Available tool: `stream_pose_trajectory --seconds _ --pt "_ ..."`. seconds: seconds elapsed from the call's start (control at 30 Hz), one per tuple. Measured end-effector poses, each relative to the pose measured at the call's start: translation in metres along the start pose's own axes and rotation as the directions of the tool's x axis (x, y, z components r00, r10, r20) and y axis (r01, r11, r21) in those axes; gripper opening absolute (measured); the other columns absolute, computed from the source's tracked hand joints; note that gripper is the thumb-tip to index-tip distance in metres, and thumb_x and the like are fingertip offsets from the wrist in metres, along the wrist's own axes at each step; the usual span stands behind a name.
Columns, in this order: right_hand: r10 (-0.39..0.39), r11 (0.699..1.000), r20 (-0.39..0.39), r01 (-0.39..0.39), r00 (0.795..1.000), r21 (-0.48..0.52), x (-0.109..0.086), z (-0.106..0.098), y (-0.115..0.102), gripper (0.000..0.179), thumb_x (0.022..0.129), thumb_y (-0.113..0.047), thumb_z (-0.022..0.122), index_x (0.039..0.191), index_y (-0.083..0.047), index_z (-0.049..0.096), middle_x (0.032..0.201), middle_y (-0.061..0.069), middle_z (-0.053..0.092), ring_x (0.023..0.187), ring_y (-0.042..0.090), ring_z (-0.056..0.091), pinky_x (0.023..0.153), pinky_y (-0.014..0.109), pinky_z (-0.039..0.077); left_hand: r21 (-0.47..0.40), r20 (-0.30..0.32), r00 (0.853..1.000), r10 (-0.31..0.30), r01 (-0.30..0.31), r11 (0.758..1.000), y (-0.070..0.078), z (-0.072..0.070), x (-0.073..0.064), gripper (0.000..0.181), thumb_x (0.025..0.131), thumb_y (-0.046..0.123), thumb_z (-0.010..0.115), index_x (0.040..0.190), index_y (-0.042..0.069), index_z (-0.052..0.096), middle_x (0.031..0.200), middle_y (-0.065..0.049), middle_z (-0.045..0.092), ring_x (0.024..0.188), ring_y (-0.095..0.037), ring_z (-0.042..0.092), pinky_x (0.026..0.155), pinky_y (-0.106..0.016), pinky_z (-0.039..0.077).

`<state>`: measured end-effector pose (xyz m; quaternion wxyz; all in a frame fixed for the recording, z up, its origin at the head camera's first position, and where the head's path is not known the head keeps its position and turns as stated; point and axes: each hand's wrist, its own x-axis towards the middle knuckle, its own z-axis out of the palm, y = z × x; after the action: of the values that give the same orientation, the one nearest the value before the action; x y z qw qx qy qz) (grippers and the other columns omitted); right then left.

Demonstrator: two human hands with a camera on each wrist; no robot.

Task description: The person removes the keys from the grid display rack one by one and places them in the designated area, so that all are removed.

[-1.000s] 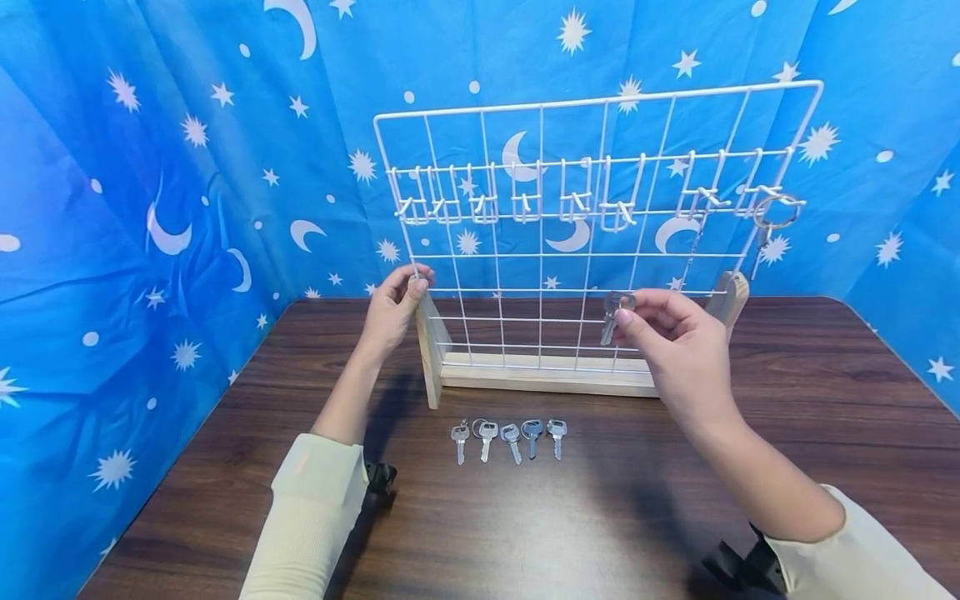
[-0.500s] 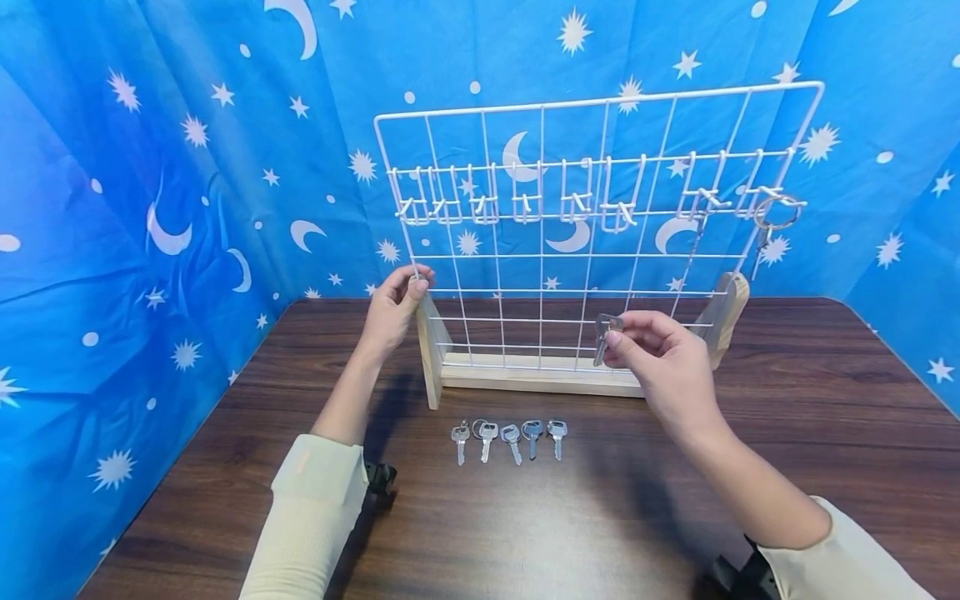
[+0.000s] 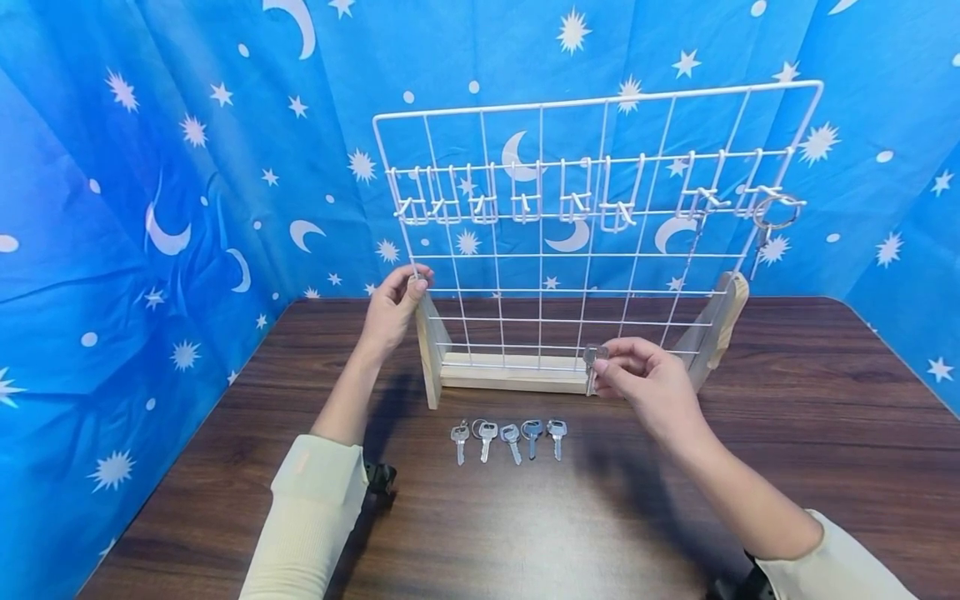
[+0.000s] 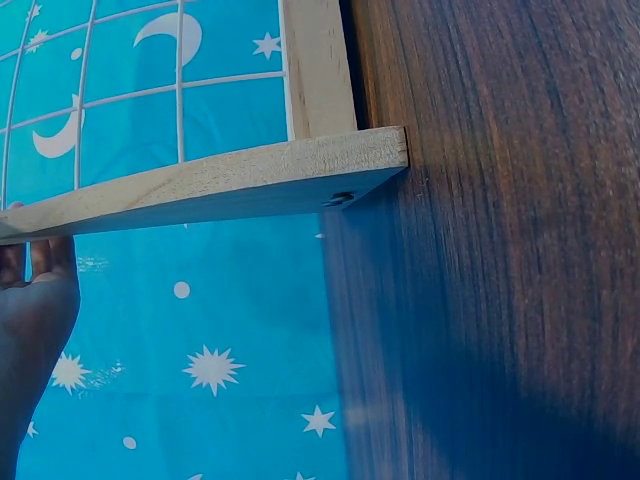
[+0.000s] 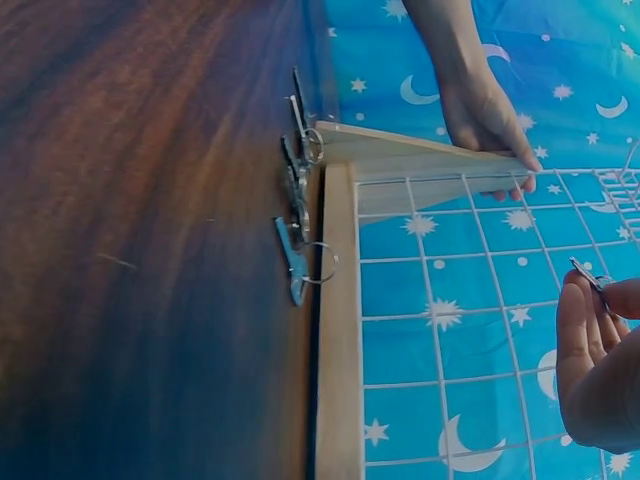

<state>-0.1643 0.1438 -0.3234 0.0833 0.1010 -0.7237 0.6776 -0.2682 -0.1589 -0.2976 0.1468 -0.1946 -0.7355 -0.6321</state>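
A white wire grid rack (image 3: 542, 256) on a wooden stand stands upright on the table. My left hand (image 3: 392, 310) grips the top of its left wooden side post (image 3: 429, 354), thumb in front. In front of the lower grid, my right hand (image 3: 654, 385) pinches a silver key (image 3: 590, 371) by its head, blade pointing down. The right wrist view also has this key (image 5: 588, 272) between thumb and fingers. Several silver keys (image 3: 557, 436) with rings lie in a row on the table before the wooden base bar (image 3: 513, 375).
White hooks (image 3: 618, 214) run along the grid's upper part. At the right end, a key on a large ring (image 3: 777, 212) hangs from the outermost hook, and another key (image 3: 693, 242) hangs beside it. A blue star-and-moon cloth (image 3: 225, 167) surrounds the dark wood table (image 3: 480, 533).
My right hand has moved down and left with the pinched key, from mid-grid to the base bar's height. The left hand has stayed on the post.
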Motion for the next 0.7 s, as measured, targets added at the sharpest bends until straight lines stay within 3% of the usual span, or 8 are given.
stream_pose_trajectory --seconds 0.43,0.7 --pt "0.163 0.986 0.077 -0.160 0.984 -0.041 -0.001 -0.005 0.022 0.022 0.087 0.004 0.056 0.104 0.015 0.047 0.076 0.007 0.068 0.064 0.012 0.064 0.066 0.034 0.056 0.005 0.001 1.000 -0.005 0.005 1.000 0.001 0.001 -0.001 0.026 0.095 0.001 0.047 0.117 -0.014 0.049 0.119 -0.031 0.051 0.109 -0.022 0.054 0.097 -0.032 0.040" --pt "0.241 0.969 0.180 -0.227 0.954 -0.097 0.000 -0.006 0.034 0.017 0.086 0.005 0.057 0.098 0.014 0.048 0.077 0.012 0.067 0.063 0.015 0.064 0.063 0.035 0.056 -0.034 0.002 1.000 0.016 -0.016 0.999 -0.024 -0.005 0.008 0.026 0.095 0.001 0.048 0.118 -0.011 0.050 0.119 -0.028 0.053 0.108 -0.020 0.054 0.097 -0.033 0.041"
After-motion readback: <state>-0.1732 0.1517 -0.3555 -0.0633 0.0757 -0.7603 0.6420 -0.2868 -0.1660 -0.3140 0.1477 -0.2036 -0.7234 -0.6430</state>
